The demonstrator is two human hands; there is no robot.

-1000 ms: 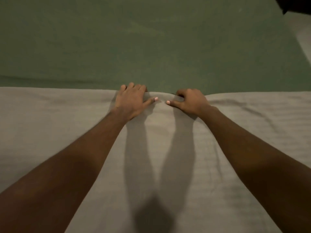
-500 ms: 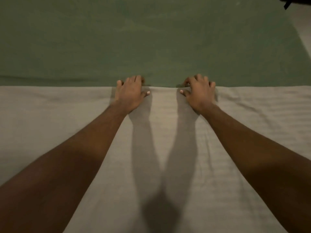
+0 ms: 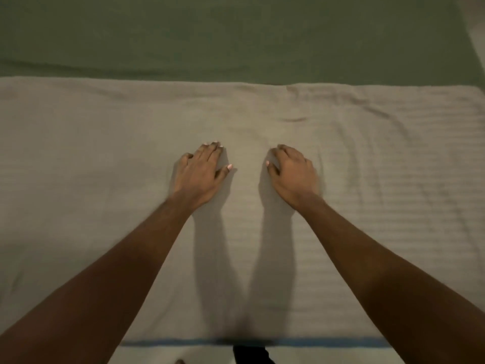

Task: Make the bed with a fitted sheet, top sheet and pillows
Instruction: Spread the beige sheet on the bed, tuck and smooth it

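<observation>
Left hand and right hand are pressed palm-down, gripping nothing, on the top sheet, likely to smooth it.

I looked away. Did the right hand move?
Yes. The right hand slid back from the far edge of the grey sheet, nearer the camera.

Top sheet past both side edges

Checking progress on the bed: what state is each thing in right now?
Top sheet: spread flat, a few creases near its far edge on the right.
Green fitted sheet: smooth, uncovered beyond the top sheet's far edge.
Left hand: palm down on the top sheet.
Right hand: palm down on the top sheet, holding nothing.
</observation>
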